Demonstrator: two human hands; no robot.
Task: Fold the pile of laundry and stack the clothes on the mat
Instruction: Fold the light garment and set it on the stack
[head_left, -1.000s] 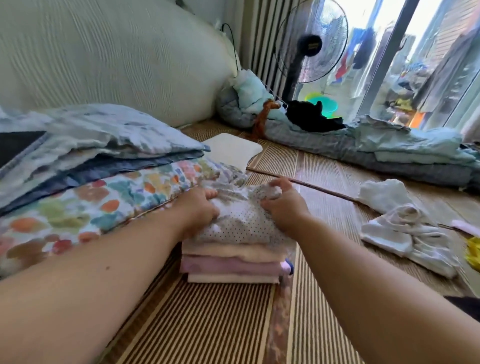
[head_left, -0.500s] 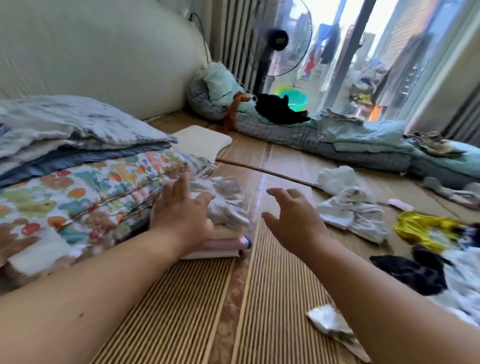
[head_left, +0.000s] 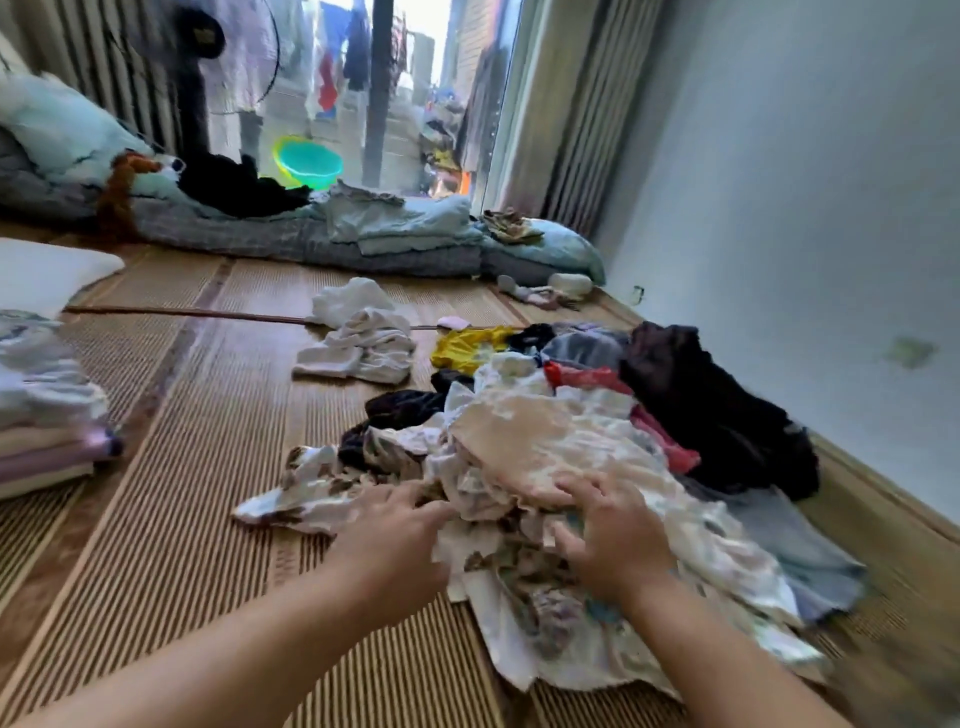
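- Head view: left hand (head_left: 395, 525) and right hand (head_left: 613, 535) both reach into the laundry pile (head_left: 571, 457); fingers spread, touching cloth, nothing yet gripped.
- Pile lies on the mat (head_left: 208, 493), right of centre, large and unsorted.
- Folded stack (head_left: 47, 415) sits at far left, several items.
- Judgement: most folding remains.

Both hands (head_left: 395, 540) (head_left: 615, 540) outstretched, fingers seemingly spread

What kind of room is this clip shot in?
Most likely a home bedroom or living room: a woven floor mat, folded bedding along the glass door, and a standing fan.
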